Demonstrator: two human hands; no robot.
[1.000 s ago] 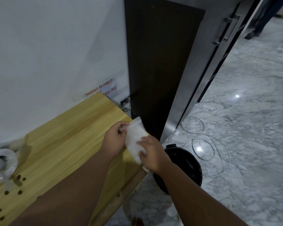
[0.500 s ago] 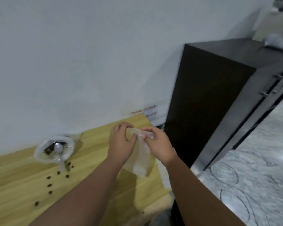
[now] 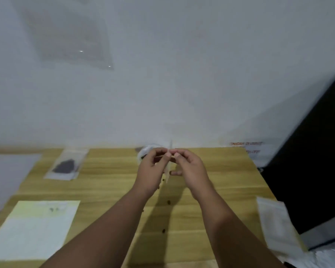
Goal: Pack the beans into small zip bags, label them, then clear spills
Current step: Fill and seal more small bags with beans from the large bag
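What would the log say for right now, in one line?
left hand: pinches bag | right hand: pinches bag | beans: loose on table | filled bag: lying at left

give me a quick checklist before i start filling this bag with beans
1. Bag held by both hands: ok. The left hand and the right hand pinch the top of the zip bag above the table.
2. Bag mouth open: cannot tell. The bag is seen edge-on and blurred.
3. Bean supply close: ok. The bean container sits just behind the left hand.
4. Table free of spills: not ok. Loose beans lie under and near the hands.
5. Filled bag out of the way: ok. The filled bag lies to the far left.
6. Paper at hand: ok. The paper sheet lies at the near left.
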